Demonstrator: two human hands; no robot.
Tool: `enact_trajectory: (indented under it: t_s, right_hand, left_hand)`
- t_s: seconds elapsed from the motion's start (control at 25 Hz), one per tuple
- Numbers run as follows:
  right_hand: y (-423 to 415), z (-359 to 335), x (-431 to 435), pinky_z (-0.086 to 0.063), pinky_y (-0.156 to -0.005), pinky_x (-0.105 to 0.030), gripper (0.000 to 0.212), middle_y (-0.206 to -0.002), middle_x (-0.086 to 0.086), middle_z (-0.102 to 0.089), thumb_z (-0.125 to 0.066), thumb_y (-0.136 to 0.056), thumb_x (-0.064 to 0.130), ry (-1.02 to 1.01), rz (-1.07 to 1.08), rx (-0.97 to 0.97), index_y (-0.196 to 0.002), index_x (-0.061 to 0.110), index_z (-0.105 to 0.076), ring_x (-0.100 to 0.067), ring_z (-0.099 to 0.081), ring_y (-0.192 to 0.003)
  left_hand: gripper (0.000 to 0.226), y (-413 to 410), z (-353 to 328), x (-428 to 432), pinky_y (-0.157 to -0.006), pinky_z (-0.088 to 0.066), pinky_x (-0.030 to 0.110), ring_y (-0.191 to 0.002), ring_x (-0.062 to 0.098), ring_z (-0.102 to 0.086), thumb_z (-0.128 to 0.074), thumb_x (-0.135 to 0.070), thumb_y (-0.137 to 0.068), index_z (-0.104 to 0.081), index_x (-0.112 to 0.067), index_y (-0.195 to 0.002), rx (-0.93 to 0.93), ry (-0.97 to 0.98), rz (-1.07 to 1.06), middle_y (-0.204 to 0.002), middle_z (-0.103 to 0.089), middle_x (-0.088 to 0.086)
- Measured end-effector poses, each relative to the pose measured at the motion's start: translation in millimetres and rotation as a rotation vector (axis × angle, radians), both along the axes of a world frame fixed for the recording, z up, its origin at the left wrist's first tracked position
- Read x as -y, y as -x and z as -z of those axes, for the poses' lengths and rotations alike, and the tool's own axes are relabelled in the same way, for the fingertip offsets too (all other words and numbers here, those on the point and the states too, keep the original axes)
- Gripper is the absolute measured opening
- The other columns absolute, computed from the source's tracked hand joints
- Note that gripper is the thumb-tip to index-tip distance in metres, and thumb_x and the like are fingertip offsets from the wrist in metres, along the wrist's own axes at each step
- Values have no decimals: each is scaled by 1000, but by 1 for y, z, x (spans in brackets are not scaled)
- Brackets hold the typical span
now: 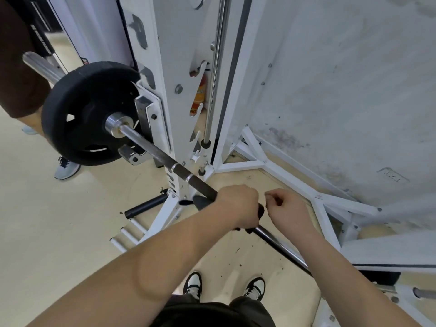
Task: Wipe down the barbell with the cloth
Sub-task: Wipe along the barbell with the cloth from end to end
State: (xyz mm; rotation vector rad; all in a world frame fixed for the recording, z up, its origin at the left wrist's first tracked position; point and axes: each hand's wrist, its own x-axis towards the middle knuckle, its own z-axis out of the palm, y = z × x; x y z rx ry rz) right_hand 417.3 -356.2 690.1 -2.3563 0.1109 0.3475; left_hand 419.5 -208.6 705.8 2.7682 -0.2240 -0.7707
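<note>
Gripping the cloth (203,202) round the bar (151,147), the left hand (238,206) likely needed firm, twisting strokes toward the plate (82,114) (right hand (287,208) clenched, seemingly empty).

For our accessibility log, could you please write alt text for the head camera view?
A person's left hand grips a dark cloth wrapped around the barbell, with the right hand beside it, fingers curled. The barbell carries a black weight plate and is mounted on a white rack.
</note>
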Motion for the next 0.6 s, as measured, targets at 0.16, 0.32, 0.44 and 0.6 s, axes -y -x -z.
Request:
enact_trajectory:
  t_s: [0.16,0.32,0.44,0.6]
  right_hand:
    - [0,-1,-5,-47,-71,-17,21,-91,14,-71,-57,-96,14,-18,-45,15,-92,25,-74,-6,-64,-86]
    - [-1,4,-34,-54,-74,-27,23,-85,9,-73,-56,-93,12,22,-138,-10,-85,22,-76,-12,-66,-84]
    - [-7,4,-48,-55,-79,-31,15,-88,11,-73,-63,-91,18,60,-198,-19,-88,23,-76,-12,-67,-88]
    - [-3,8,-62,-59,-72,-37,15,-78,7,-73,-71,-87,35,253,-346,-77,-79,24,-76,-16,-69,-76]
  left_hand:
    - [19,10,32,-44,-69,-54,39,-92,25,-62,-47,-27,-99,-63,-19,-106,270,-23,-338,-103,-60,-1]
    - [19,80,61,-25,-59,-53,39,-82,22,-60,-48,-24,-93,-65,-17,-98,568,279,-277,-100,-59,-2]
    - [17,92,65,-52,-69,-52,35,-84,19,-62,-51,-27,-98,-67,-21,-99,541,551,-573,-95,-64,-4]
    - [21,97,72,-99,-71,-50,33,-84,26,-68,-54,-29,-102,-69,-18,-92,310,813,-1392,-85,-72,5]
